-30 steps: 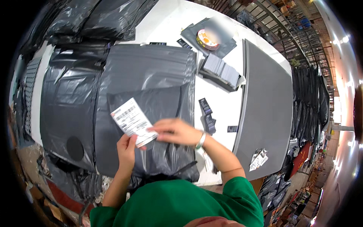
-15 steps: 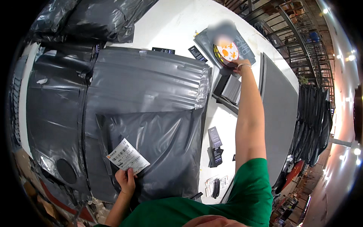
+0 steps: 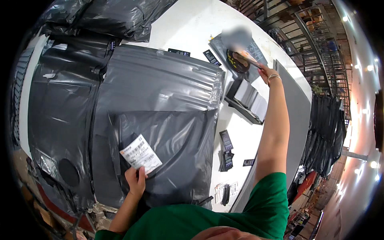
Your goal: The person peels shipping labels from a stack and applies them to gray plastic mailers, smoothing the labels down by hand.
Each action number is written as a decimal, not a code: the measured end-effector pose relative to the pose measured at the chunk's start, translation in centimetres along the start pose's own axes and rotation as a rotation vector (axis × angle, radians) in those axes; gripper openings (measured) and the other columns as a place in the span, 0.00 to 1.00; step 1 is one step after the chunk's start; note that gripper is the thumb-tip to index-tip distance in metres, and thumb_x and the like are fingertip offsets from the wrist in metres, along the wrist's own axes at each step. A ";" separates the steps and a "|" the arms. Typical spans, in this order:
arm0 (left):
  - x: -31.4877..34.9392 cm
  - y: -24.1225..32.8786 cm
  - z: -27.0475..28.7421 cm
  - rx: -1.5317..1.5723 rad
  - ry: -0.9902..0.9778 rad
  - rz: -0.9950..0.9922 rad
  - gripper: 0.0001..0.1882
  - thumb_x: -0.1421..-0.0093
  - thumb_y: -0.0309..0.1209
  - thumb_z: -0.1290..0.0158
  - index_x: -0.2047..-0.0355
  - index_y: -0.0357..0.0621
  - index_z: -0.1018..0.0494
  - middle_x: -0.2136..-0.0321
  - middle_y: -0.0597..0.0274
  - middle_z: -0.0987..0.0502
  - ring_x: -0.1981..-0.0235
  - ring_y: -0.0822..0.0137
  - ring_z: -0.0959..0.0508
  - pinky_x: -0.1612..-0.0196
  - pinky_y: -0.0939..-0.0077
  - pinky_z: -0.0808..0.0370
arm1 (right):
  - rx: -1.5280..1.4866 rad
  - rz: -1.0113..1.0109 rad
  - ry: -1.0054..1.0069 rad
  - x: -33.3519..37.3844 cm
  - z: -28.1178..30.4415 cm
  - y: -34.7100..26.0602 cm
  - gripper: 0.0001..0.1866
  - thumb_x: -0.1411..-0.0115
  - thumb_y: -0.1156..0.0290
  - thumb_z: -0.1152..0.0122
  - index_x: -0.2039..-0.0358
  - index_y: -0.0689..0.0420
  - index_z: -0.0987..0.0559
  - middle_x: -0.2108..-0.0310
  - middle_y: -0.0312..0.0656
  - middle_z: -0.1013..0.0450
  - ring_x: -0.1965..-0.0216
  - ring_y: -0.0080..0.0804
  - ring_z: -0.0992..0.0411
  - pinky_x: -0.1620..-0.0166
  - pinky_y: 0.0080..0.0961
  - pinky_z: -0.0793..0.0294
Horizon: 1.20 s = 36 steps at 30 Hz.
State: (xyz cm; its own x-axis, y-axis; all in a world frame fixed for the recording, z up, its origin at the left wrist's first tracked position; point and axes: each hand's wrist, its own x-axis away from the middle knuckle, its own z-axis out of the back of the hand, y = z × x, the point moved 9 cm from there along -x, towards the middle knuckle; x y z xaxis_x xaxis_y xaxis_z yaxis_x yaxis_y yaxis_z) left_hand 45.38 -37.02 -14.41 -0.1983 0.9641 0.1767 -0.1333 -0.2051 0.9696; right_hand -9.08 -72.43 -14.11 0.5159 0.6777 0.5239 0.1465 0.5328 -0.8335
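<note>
Pinched by its lower edge, a white printed shipping label [image 3: 141,154] is in my left hand [image 3: 136,180]. It rests over a dark grey plastic mailer bag [image 3: 180,140], which lies on a stack of larger grey bags [image 3: 156,80]. My right hand [image 3: 267,73] reaches far to the right, closed on the edge of a thin round card [image 3: 253,61], now seen nearly edge-on. Below that card lies a dark round piece with yellow marks [image 3: 236,62], on a grey printed bag [image 3: 219,47]. A blurred patch hides part of this area.
An open black box of packed cards [image 3: 250,100] stands near my right forearm. Small black cards [image 3: 226,140] and paper slips [image 3: 225,192] lie on the white table [image 3: 180,24]. A long grey board [image 3: 294,108] runs along the right. Black plastic bundles [image 3: 108,18] sit far left.
My right hand has lifted the round card and tilted it from face-up to nearly edge-on, moving slightly right. My left hand has shifted a little right with the label.
</note>
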 end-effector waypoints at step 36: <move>14.8 6.8 -4.0 0.650 -0.618 0.248 0.13 0.40 0.29 0.61 0.57 0.39 0.35 0.60 0.61 0.29 0.58 0.71 0.30 0.53 0.75 0.36 | -1.238 -0.572 -0.344 57.5 0.8 37.7 0.13 0.44 0.80 0.55 0.57 0.59 0.31 0.67 0.44 0.29 0.68 0.31 0.27 0.66 0.17 0.23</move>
State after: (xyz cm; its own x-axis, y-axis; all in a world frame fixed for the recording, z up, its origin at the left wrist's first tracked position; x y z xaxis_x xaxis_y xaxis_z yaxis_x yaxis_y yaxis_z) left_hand 37.65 -24.82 -5.91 0.4291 0.8622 0.2694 0.4509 -0.4628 0.7632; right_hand 25.43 -12.97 -15.31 -0.0704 0.7063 0.7044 0.9939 0.1101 -0.0111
